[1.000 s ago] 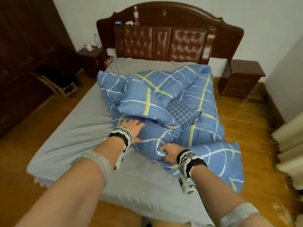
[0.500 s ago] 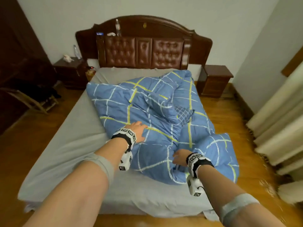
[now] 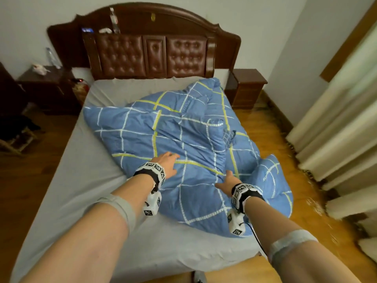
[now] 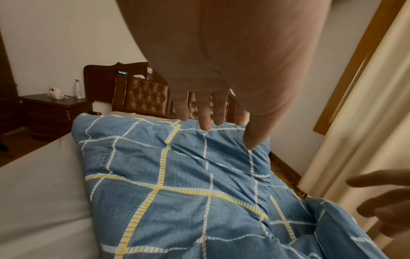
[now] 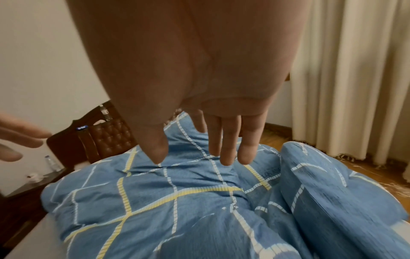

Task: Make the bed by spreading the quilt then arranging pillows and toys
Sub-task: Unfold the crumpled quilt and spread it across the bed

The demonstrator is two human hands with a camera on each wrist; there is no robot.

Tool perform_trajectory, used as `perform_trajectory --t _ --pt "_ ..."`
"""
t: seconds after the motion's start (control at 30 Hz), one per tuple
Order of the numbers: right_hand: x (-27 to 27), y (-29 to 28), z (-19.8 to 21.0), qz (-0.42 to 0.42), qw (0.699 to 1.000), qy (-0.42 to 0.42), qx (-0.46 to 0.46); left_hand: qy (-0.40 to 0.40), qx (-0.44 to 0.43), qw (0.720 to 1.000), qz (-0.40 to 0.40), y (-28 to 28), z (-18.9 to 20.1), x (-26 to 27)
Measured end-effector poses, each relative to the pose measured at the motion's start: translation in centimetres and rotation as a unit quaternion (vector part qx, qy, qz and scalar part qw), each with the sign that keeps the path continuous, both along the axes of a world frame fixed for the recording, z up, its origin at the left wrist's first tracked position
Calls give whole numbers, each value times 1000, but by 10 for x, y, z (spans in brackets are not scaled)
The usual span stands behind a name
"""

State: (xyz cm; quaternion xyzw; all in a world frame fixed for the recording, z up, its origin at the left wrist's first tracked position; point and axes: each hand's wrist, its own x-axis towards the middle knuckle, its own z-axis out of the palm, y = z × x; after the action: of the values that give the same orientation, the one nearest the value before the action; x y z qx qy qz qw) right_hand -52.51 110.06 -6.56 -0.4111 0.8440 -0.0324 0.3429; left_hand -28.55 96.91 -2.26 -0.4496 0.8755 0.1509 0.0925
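A blue quilt (image 3: 183, 139) with white and yellow grid lines lies rumpled over the right half of the grey-sheeted bed (image 3: 67, 180), one corner (image 3: 273, 180) bulging over the right edge. My left hand (image 3: 168, 162) is over its middle, fingers straight and spread, holding nothing; the left wrist view shows the fingers (image 4: 205, 119) above the quilt (image 4: 177, 192). My right hand (image 3: 227, 180) hovers lower right, fingers (image 5: 226, 149) extended over the quilt (image 5: 177, 201), empty. No pillows or toys are in view.
A brown padded headboard (image 3: 151, 54) with bottles on top stands at the far end. Dark nightstands flank the bed, left (image 3: 47, 86) and right (image 3: 247, 86). Cream curtains (image 3: 336, 129) hang along the right above the wooden floor (image 3: 271, 127).
The bunched quilt has been opened out leftward and lies flatter. My right hand has let go of the fold it gripped and both hands now hover open. The view has pulled back.
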Motion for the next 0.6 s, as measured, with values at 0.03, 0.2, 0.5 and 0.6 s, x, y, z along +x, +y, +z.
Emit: perform_trajectory --t 0.03,0.2,0.5,0.6 --pt "-6 -14 -1 -18 1000 1 0 -5 3 1000 0 -8 -1 -5" --pt "-50 -102 8 -58 996 -17 -71 -15 1 1000 11 -66 7 -53" --pt "-130 -257 -32 -62 986 -17 -153 -30 -14 998 46 -170 -23 -136" --pt "-140 -283 -49 -23 988 3 -155 -36 -12 998 48 -191 -35 -149"
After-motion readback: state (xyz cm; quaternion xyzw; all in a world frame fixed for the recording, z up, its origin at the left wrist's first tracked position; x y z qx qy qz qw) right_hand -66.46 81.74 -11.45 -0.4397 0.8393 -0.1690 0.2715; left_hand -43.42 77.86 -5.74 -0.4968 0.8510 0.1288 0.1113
